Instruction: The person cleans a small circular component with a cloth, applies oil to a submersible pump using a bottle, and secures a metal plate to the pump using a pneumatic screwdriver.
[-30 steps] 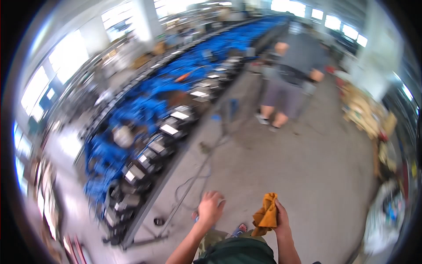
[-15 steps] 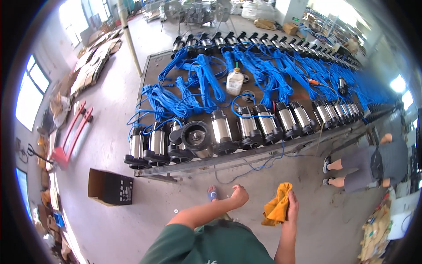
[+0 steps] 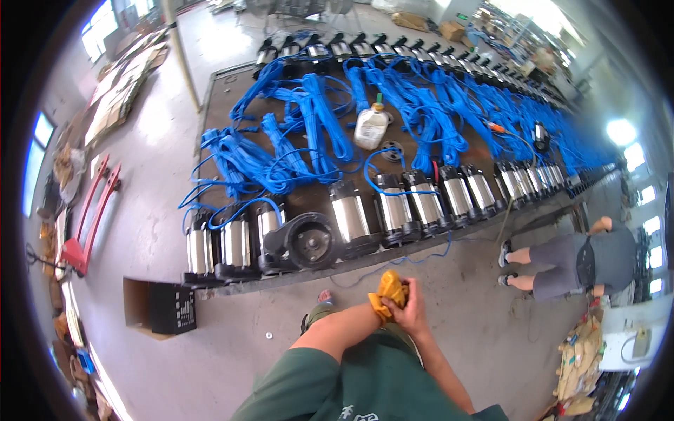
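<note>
A crumpled yellow work glove [image 3: 391, 283] is over the end of my left arm, in front of my body. The cloth covers my left hand [image 3: 385, 306], so its fingers are hidden. From the right side, my right hand [image 3: 413, 309] is closed on the glove's edge near the left wrist. Both hands are low, just off the near edge of a workbench [image 3: 295, 275]. Closest to them on the bench are steel-and-black pump motors [image 3: 353, 219], one of them showing a round black open end [image 3: 311, 242].
Bundled blue cables [image 3: 326, 123] lie across the bench, with a white bottle [image 3: 371, 128] among them. An open black box [image 3: 160, 307] stands on the floor to the left, beyond it a red pallet jack [image 3: 88, 224]. A person [image 3: 583, 259] stands at the right.
My hands have come together: the glove, hanging from my right hand before, is now around my left hand. The view has shifted, bringing the near pump motors closer.
</note>
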`<state>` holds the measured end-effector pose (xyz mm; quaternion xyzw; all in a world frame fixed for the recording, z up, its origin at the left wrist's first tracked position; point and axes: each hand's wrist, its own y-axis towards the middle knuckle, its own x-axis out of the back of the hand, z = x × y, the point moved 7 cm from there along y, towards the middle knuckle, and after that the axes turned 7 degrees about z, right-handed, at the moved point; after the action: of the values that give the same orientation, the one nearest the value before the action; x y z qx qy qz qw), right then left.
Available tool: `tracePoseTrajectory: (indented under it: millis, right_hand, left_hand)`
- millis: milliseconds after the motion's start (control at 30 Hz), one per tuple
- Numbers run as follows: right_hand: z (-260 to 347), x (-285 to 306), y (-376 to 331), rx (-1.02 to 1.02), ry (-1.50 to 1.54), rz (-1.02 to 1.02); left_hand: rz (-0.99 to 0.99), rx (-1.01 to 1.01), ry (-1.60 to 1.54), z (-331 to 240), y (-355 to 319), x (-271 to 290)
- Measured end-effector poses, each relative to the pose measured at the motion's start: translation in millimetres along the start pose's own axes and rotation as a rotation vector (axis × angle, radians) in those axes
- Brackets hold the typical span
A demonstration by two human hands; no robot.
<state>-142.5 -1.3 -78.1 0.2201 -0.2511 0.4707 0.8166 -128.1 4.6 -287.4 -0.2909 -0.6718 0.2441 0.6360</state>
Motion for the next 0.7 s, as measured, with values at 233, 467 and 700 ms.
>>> tracePoseTrajectory:
  millis: [233,467,700]
  right_hand:
    - [24,-16,50,0.082,-0.159,0.177]
    - [-18,-1,67,-0.014,-0.037,0.128]
    - [-83,18,88,0.038,-0.100,0.227]
  left_hand:
    - [0.020,0.035,-0.055,39,-22,-13]
    - [0.023,0.038,-0.144,38,-16,27]
    - [0.017,0.043,-0.206,39,-4,68]
